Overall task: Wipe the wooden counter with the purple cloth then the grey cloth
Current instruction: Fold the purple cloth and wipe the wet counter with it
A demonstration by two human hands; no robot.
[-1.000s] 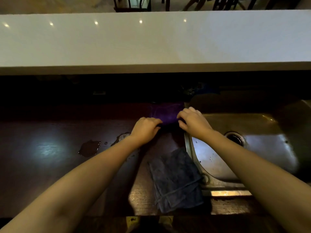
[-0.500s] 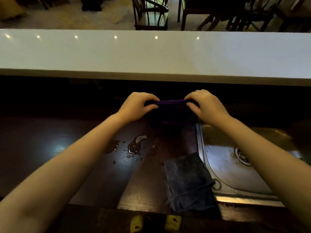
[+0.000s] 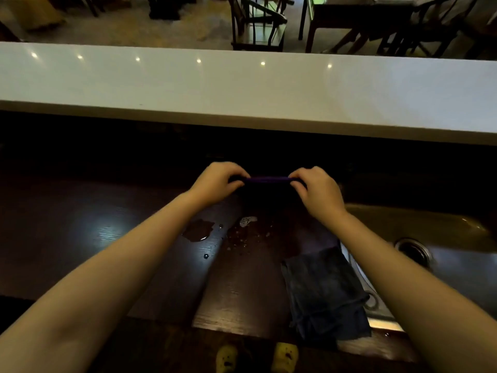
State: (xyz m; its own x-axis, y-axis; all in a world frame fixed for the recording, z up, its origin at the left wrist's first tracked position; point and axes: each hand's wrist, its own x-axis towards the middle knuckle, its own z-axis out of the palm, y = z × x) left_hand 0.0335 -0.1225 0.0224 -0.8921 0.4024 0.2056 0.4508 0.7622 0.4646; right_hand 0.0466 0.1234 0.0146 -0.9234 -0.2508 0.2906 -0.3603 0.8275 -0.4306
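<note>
My one head view looks forward and down from above the wooden counter (image 3: 80, 238), close over both forearms, the white ledge (image 3: 242, 90) and chairs (image 3: 258, 25) beyond.

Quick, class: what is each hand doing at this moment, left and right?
Left hand: closed, pinching the left end of the purple cloth.
Right hand: closed, pinching the right end of the same cloth, held above the wooden counter.

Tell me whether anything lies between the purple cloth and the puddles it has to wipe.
Nothing visible does. Both hands, left and right, hold the purple cloth stretched above the wooden counter. The puddles lie uncovered just below it. The grey cloth sits nearer, off to the right.
</note>
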